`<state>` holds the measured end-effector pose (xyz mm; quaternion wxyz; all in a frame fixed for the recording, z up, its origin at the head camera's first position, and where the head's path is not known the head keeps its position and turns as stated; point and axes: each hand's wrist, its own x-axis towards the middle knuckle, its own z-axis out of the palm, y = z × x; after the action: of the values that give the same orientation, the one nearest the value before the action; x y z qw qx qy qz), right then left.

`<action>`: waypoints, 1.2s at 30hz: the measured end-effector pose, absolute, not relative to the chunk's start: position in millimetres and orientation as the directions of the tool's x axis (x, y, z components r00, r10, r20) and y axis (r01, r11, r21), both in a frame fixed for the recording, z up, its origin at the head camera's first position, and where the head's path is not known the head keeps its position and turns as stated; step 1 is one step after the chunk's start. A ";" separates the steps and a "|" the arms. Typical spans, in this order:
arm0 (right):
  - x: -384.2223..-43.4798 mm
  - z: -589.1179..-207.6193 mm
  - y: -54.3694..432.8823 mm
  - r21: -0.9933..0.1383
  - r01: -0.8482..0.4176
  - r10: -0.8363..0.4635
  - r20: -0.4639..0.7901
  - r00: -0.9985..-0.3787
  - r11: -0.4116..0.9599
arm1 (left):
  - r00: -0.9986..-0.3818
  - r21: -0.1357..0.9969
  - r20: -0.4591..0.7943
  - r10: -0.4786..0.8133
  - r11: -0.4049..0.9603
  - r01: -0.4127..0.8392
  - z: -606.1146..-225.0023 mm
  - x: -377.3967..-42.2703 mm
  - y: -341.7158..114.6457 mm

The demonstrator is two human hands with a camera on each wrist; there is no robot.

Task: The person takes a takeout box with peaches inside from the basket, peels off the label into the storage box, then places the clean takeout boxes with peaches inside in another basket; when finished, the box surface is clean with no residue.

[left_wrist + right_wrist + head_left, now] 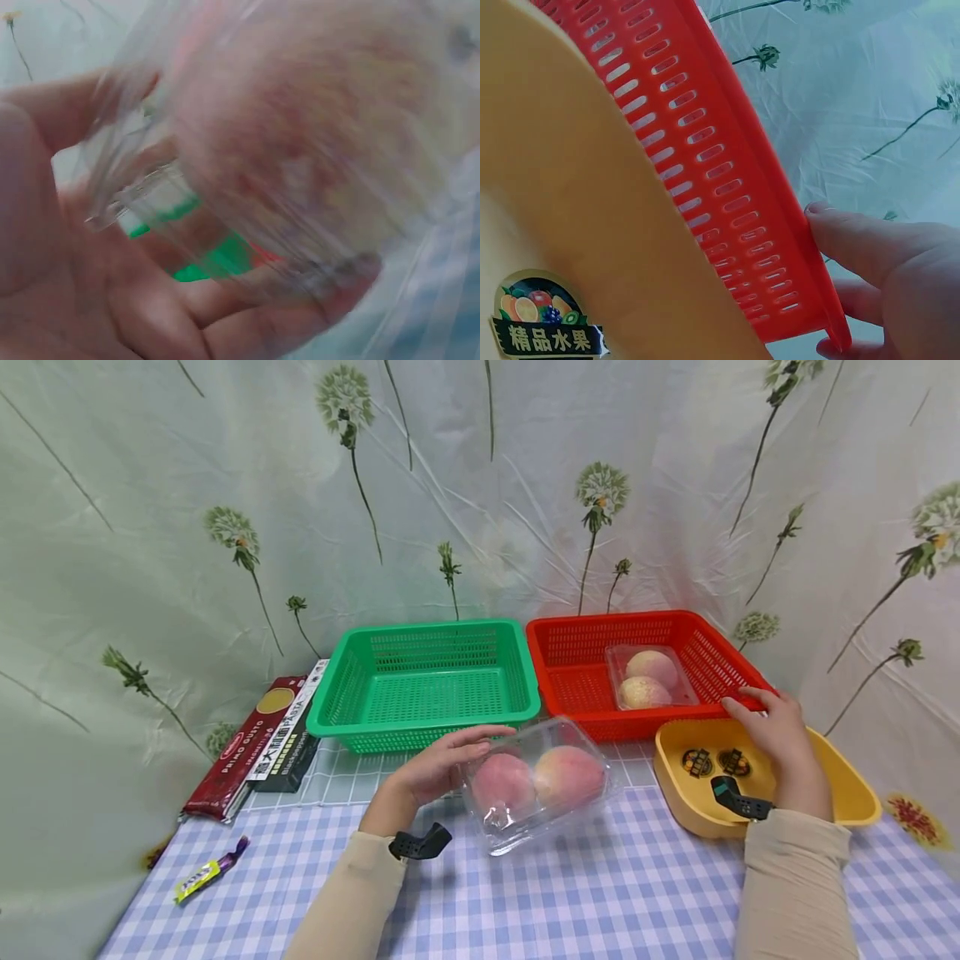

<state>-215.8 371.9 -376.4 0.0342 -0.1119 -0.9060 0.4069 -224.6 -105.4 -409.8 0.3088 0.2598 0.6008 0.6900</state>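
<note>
My left hand (442,764) holds a clear plastic box of peaches (538,785) by its left end, tilted above the checked cloth. Two pink peaches show through the plastic; up close in the left wrist view, one peach (300,135) is blurred and the fingers curl around the box's edge. Over the yellow container (847,789), my right hand (780,735) grips the front right corner of the red basket (577,727). In the right wrist view its thumb meets the red rim (776,195), with fingers at the corner. Inside that basket sits another clear box of peaches (648,681).
A green basket (423,739) stands left of the red one. Beside it lie a red spaghetti packet (243,747) and a black-and-white pasta box (288,735). A purple-and-yellow wrapped candy (210,872) is at the cloth's left. Fruit stickers (547,322) mark the yellow container.
</note>
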 end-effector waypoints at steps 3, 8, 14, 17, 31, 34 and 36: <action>-216.0 -377.3 372.9 -0.760 0.183 0.233 -0.042 -0.971 0.624 | -0.727 0.977 -0.021 0.686 -0.140 -0.160 -397.7 -221.0 -97.6; -215.3 -377.4 371.5 -0.759 0.178 0.236 -0.034 -0.971 0.626 | -0.787 0.943 -0.021 0.617 -0.249 -0.220 -375.3 -211.5 -79.5; -216.1 -378.5 367.9 -0.753 0.193 0.241 -0.047 -0.969 0.629 | -0.884 0.894 -0.032 0.466 -0.382 -0.233 -357.5 -206.5 -54.3; -216.1 -378.8 367.5 -0.753 0.197 0.244 -0.050 -0.968 0.628 | -0.939 0.897 -0.073 0.337 -0.389 -0.209 -349.7 -214.3 -37.2; -215.6 -375.8 369.6 -0.753 0.203 0.256 -0.048 -0.966 0.626 | -0.999 0.996 -0.017 0.041 -0.086 -0.020 -327.2 -266.1 47.3; -215.9 -376.2 369.3 -0.751 0.198 0.250 -0.045 -0.967 0.629 | -0.999 0.997 0.046 -0.002 0.063 0.046 -329.7 -273.8 55.9; -216.3 -376.0 369.1 -0.750 0.198 0.250 -0.046 -0.967 0.631 | -0.997 0.986 0.072 -0.019 0.151 0.069 -330.3 -277.8 60.5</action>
<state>-216.3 369.1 -376.0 0.0314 -0.1242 -0.9024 0.4114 -277.8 60.5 -330.3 -0.0338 0.0162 0.7580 0.6512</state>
